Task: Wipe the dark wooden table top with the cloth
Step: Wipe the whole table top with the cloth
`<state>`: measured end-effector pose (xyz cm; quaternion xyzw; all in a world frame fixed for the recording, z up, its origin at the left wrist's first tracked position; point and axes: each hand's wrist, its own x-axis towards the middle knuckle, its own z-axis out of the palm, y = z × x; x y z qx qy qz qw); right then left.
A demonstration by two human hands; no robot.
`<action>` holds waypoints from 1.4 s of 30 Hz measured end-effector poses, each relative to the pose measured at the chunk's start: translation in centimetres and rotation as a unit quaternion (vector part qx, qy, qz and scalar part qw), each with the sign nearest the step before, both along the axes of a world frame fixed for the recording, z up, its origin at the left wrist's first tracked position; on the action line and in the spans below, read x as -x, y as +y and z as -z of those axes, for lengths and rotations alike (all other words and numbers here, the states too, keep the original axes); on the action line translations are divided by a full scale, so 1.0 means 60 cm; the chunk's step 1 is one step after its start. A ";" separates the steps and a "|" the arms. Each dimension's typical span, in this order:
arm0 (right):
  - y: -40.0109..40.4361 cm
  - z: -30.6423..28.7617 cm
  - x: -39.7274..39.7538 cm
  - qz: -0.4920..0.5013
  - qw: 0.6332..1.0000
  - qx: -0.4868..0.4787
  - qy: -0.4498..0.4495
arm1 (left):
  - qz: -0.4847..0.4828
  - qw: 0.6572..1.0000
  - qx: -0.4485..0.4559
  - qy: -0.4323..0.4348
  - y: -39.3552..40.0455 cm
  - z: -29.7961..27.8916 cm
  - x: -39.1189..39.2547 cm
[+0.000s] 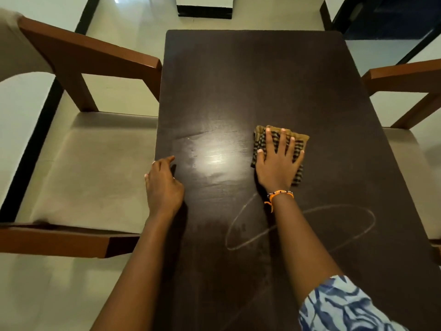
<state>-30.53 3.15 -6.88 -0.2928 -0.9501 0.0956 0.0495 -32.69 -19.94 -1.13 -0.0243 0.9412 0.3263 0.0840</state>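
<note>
The dark wooden table top (250,75) fills the middle of the view. A folded checked brown-and-black cloth (259,139) lies right of its centre. My right hand (278,161) presses flat on the cloth with fingers spread and straight. My left hand (163,185) rests on the table's left edge, fingers loosely curled over it, holding nothing. A pale looping smear mark (300,225) shows on the wood just behind my right wrist. A shiny light reflection (216,158) sits between my hands.
A wooden armchair with a beige seat (90,168) stands close against the table's left side. Another armchair (405,80) stands at the right. Pale floor tiles with dark strips surround the table.
</note>
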 end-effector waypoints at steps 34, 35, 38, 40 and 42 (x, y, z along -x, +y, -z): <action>-0.077 -0.002 0.009 -0.057 0.998 0.002 -0.008 | 0.030 0.999 -0.003 -0.015 -0.099 0.015 -0.030; -0.101 -0.003 0.013 -0.068 0.998 0.003 -0.013 | 0.033 0.999 -0.003 -0.012 -0.098 0.016 -0.030; -0.180 -0.001 0.032 -0.136 0.990 0.005 -0.029 | 0.026 0.999 -0.024 -0.013 -0.103 0.020 -0.031; -0.239 0.001 0.046 -0.192 0.981 0.021 -0.033 | 0.028 0.998 -0.047 -0.026 -0.111 0.022 -0.037; -0.295 0.004 0.050 -0.252 0.966 0.035 -0.032 | 0.027 0.996 -0.071 -0.051 -0.119 0.026 -0.045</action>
